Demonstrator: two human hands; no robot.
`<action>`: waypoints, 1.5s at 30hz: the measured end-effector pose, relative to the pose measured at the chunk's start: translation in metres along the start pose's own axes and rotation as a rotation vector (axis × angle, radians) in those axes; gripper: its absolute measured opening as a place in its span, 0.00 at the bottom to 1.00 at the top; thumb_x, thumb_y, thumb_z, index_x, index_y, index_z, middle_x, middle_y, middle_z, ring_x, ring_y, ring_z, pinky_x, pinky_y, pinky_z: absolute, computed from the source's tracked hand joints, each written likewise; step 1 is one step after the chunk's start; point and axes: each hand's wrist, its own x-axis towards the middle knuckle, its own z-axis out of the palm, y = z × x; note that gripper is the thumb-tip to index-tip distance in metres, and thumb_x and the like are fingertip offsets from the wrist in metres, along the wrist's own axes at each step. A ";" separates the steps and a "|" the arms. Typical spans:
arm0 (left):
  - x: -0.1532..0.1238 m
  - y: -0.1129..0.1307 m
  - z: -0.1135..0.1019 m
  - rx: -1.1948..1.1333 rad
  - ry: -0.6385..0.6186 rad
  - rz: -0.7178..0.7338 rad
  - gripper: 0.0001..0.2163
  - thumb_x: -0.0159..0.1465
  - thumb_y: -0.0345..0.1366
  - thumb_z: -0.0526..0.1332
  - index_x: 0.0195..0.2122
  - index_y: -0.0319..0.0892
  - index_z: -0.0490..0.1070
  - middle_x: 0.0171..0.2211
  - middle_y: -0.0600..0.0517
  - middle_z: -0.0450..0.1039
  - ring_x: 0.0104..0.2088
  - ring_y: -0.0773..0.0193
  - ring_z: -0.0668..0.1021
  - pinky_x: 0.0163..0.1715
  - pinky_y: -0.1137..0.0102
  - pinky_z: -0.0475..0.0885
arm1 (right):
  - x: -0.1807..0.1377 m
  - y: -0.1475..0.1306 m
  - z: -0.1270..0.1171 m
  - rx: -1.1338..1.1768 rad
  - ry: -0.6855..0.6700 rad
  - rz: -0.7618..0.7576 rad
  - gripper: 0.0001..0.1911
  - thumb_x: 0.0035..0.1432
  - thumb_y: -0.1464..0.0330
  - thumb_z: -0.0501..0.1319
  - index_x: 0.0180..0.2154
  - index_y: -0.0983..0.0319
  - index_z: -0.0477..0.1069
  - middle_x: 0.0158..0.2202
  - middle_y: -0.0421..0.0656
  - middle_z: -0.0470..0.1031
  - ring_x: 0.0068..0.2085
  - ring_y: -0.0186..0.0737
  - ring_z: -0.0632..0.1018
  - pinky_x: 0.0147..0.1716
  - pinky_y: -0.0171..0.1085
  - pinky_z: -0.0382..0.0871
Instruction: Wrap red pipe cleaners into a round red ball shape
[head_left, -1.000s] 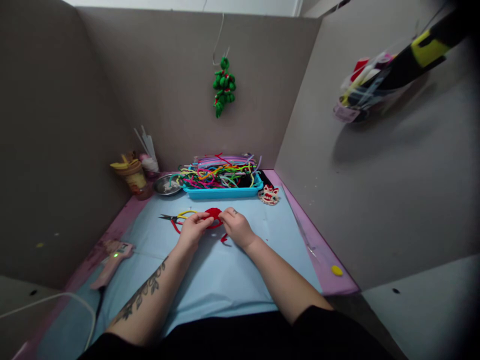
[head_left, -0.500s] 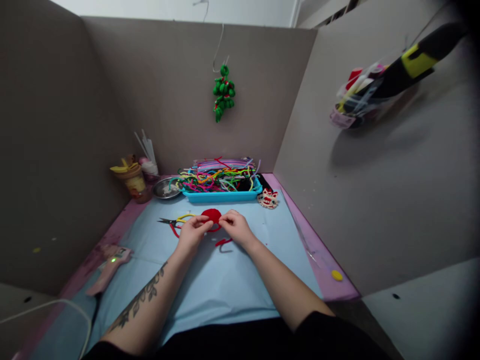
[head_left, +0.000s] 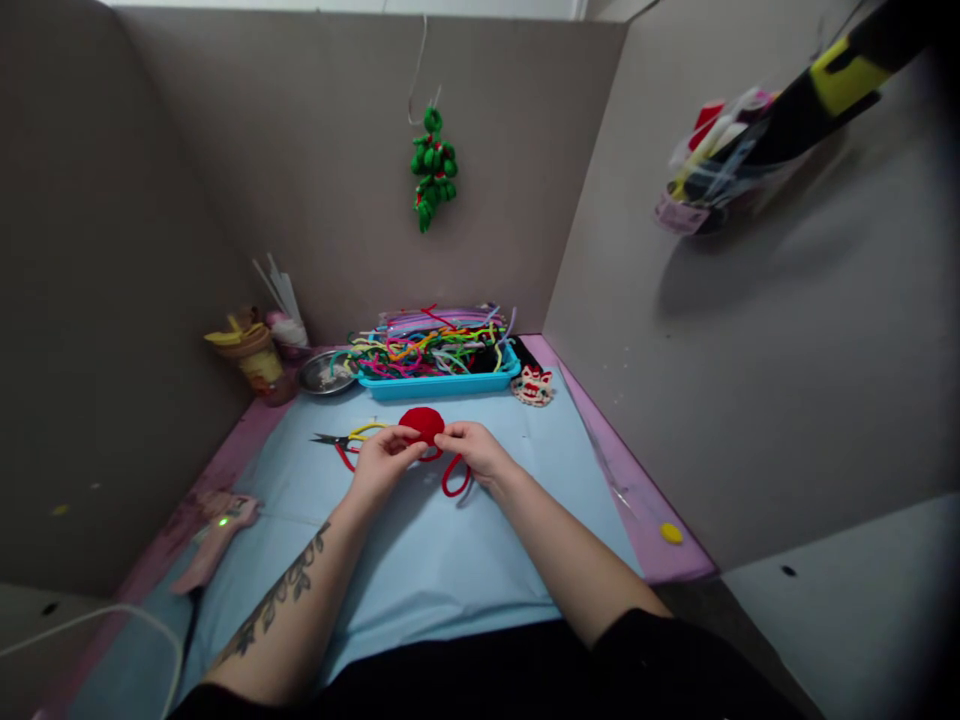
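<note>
Left hand (head_left: 384, 460): fingers closed on the left side of the red piece (head_left: 420, 422). Right hand (head_left: 474, 452): fingertips pinched together on its right edge; a red loop (head_left: 455, 490) sits just below them. Piece is mid blue cloth (head_left: 457, 560), on the near side of the blue tray (head_left: 442, 386). Scissors (head_left: 341, 441) just left of my left hand, blades pointing left. Pink glue gun (head_left: 214, 545) near left, green light on.
</note>
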 end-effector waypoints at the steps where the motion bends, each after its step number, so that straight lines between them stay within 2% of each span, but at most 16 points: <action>1: 0.000 0.001 -0.001 0.004 -0.017 -0.002 0.15 0.44 0.39 0.72 0.30 0.38 0.73 0.23 0.51 0.75 0.22 0.68 0.74 0.25 0.73 0.67 | 0.000 0.000 0.000 0.002 0.002 0.004 0.16 0.36 0.60 0.70 0.19 0.64 0.69 0.17 0.35 0.68 0.22 0.30 0.66 0.28 0.32 0.57; 5: 0.000 0.006 -0.004 -0.016 -0.059 -0.026 0.19 0.52 0.46 0.66 0.40 0.39 0.71 0.17 0.56 0.69 0.16 0.70 0.70 0.18 0.75 0.60 | 0.004 0.003 0.000 -0.006 0.081 -0.045 0.15 0.39 0.60 0.68 0.19 0.63 0.67 0.16 0.33 0.65 0.20 0.28 0.62 0.25 0.32 0.53; 9: -0.002 0.010 -0.001 -0.038 0.005 -0.023 0.27 0.48 0.44 0.69 0.47 0.42 0.64 0.20 0.58 0.70 0.16 0.72 0.70 0.18 0.77 0.60 | 0.004 0.006 0.004 -0.026 0.164 -0.111 0.15 0.42 0.59 0.66 0.18 0.62 0.66 0.15 0.33 0.61 0.20 0.28 0.59 0.23 0.32 0.51; 14: -0.002 0.006 0.005 -0.040 0.073 -0.020 0.25 0.47 0.40 0.70 0.44 0.42 0.61 0.18 0.61 0.68 0.15 0.75 0.64 0.16 0.79 0.56 | 0.001 0.008 0.011 -0.067 0.194 -0.132 0.17 0.43 0.58 0.65 0.17 0.61 0.62 0.15 0.33 0.58 0.20 0.29 0.57 0.23 0.32 0.50; 20: 0.000 0.008 0.001 -0.175 -0.007 -0.149 0.25 0.45 0.39 0.71 0.40 0.42 0.60 0.14 0.64 0.63 0.12 0.78 0.58 0.14 0.80 0.48 | 0.000 0.007 0.014 -0.047 0.158 -0.127 0.17 0.42 0.58 0.65 0.17 0.61 0.62 0.16 0.33 0.59 0.21 0.29 0.58 0.24 0.33 0.51; 24: 0.001 0.009 -0.005 -0.146 -0.002 -0.174 0.26 0.45 0.41 0.71 0.41 0.41 0.61 0.14 0.62 0.64 0.12 0.77 0.61 0.14 0.80 0.50 | 0.001 0.009 0.013 -0.033 0.197 -0.135 0.16 0.42 0.59 0.65 0.17 0.61 0.63 0.15 0.32 0.60 0.21 0.29 0.59 0.25 0.33 0.53; 29: 0.000 0.008 -0.003 -0.059 0.060 -0.132 0.26 0.46 0.44 0.69 0.41 0.43 0.60 0.21 0.58 0.72 0.14 0.75 0.66 0.16 0.79 0.57 | 0.003 0.013 0.009 0.044 0.262 -0.077 0.14 0.39 0.60 0.67 0.19 0.62 0.67 0.16 0.33 0.65 0.21 0.29 0.63 0.25 0.33 0.56; 32: -0.002 0.007 0.002 -0.015 0.070 -0.088 0.25 0.46 0.42 0.70 0.40 0.44 0.58 0.19 0.60 0.70 0.14 0.75 0.65 0.16 0.79 0.56 | 0.003 0.015 0.010 0.042 0.258 -0.065 0.14 0.39 0.60 0.67 0.19 0.62 0.68 0.16 0.34 0.65 0.21 0.29 0.63 0.25 0.32 0.56; 35: -0.002 0.006 0.002 -0.046 0.092 -0.110 0.24 0.45 0.40 0.70 0.38 0.44 0.58 0.16 0.62 0.68 0.13 0.75 0.64 0.16 0.80 0.54 | 0.003 0.017 0.011 0.015 0.226 -0.090 0.13 0.41 0.60 0.67 0.19 0.62 0.69 0.17 0.35 0.67 0.22 0.30 0.65 0.26 0.33 0.59; 38: 0.001 0.006 -0.003 -0.114 0.090 -0.141 0.24 0.44 0.39 0.70 0.38 0.44 0.58 0.15 0.62 0.66 0.12 0.76 0.62 0.15 0.80 0.51 | 0.002 0.013 0.009 -0.049 0.146 -0.143 0.11 0.43 0.61 0.66 0.23 0.62 0.72 0.21 0.37 0.71 0.26 0.33 0.69 0.32 0.35 0.63; 40: 0.002 0.007 -0.007 -0.138 0.060 -0.142 0.24 0.45 0.39 0.70 0.38 0.43 0.58 0.15 0.63 0.66 0.12 0.77 0.59 0.15 0.80 0.49 | 0.000 0.007 0.006 -0.169 0.114 -0.220 0.08 0.43 0.63 0.66 0.25 0.61 0.74 0.25 0.38 0.72 0.29 0.35 0.71 0.35 0.36 0.65; 45: 0.001 0.010 -0.010 -0.147 -0.022 -0.151 0.23 0.45 0.40 0.70 0.38 0.44 0.59 0.16 0.62 0.66 0.12 0.78 0.58 0.15 0.80 0.48 | -0.006 -0.003 0.001 -0.488 0.178 -0.453 0.03 0.49 0.68 0.63 0.27 0.61 0.74 0.29 0.40 0.70 0.30 0.34 0.70 0.33 0.35 0.65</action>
